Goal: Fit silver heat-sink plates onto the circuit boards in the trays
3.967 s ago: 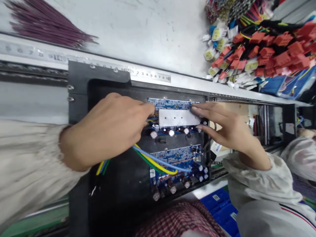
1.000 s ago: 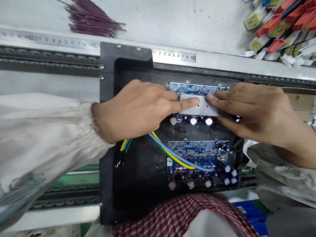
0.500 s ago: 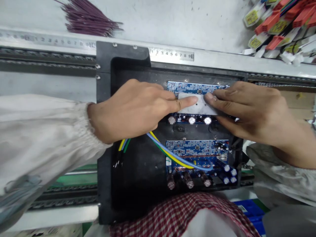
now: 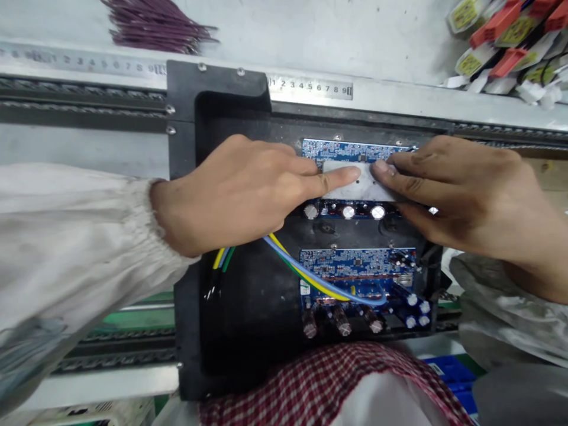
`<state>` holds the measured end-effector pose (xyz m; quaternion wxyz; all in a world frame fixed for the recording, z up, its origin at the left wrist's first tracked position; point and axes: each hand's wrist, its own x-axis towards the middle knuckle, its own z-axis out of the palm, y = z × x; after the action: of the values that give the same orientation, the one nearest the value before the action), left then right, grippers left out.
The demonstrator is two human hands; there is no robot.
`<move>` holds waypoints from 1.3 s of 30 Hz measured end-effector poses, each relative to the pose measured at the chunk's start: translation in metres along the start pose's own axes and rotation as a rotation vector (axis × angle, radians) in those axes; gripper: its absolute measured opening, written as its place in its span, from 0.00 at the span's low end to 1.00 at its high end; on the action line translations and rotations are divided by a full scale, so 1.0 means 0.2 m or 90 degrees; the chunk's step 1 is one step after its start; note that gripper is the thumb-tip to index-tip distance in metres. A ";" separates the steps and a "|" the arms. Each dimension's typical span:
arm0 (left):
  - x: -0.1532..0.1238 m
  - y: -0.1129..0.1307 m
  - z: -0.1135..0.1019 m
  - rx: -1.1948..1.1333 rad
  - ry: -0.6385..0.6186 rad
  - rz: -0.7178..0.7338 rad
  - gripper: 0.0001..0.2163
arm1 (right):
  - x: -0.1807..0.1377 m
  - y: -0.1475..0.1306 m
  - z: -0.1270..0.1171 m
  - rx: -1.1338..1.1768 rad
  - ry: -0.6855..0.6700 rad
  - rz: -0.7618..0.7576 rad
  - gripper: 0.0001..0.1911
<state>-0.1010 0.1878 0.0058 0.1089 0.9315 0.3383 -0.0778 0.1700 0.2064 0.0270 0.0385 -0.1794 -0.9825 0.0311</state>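
Note:
A light grey flat plate [image 4: 344, 188] with small holes lies over the upper blue circuit board [image 4: 328, 149]. My left hand [image 4: 239, 189] presses its outstretched index finger on the plate; its other fingers are curled, partly hidden. From the right, my right hand [image 4: 465, 189] has its thumb and fingertips at the plate's right end, covering that end of the board. Both hands are closed about the plate. Below, a second circuit board [image 4: 337, 263] carries several capacitors. Yellow, blue and green wires [image 4: 310, 275] run from it and pass beneath my left hand.
Both boards sit in a black tray [image 4: 189, 331] resting across conveyor rails [image 4: 80, 97]. Behind it are a ruler strip [image 4: 310, 89] and a bundle of purple wires [image 4: 155, 26]. Red and white connectors [image 4: 506, 59] are piled at the back right. Checked cloth [image 4: 284, 390] overlaps the tray's front edge.
The view has shifted slightly, so the tray and boards appear a little higher. Both hands keep the same hold on the plate.

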 end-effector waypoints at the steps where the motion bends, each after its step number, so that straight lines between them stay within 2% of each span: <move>1: 0.00 0.00 0.00 0.001 -0.003 0.001 0.31 | 0.00 0.00 0.00 0.000 -0.001 0.000 0.23; 9: 0.00 0.00 0.00 0.016 -0.011 0.006 0.33 | 0.01 0.00 0.01 0.009 0.017 -0.010 0.24; 14: 0.00 0.00 0.01 -0.006 0.009 0.016 0.34 | -0.04 0.05 -0.06 0.139 -0.014 0.076 0.23; 17: 0.00 -0.01 0.02 -0.002 0.050 0.034 0.33 | -0.07 0.11 -0.07 0.095 0.030 0.169 0.13; 19: -0.01 -0.02 0.03 0.000 0.073 0.042 0.31 | -0.08 0.15 -0.04 0.024 0.008 0.191 0.09; 22: -0.01 -0.02 0.04 0.005 0.106 0.051 0.29 | -0.07 0.19 0.01 0.033 -0.053 0.177 0.09; 27: -0.01 -0.03 0.05 0.016 0.128 0.084 0.29 | -0.05 0.22 0.05 0.077 -0.074 0.167 0.08; 34: -0.01 -0.03 0.06 0.042 0.133 0.082 0.29 | -0.04 0.25 0.05 0.151 -0.072 0.189 0.08; 39: -0.01 -0.03 0.07 0.032 0.151 0.048 0.29 | -0.02 0.25 0.06 0.166 -0.061 0.205 0.09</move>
<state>-0.1068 0.1878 -0.0082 0.0472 0.9486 0.3115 0.0286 0.1907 0.2505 0.0117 0.0090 -0.3261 -0.9294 0.1724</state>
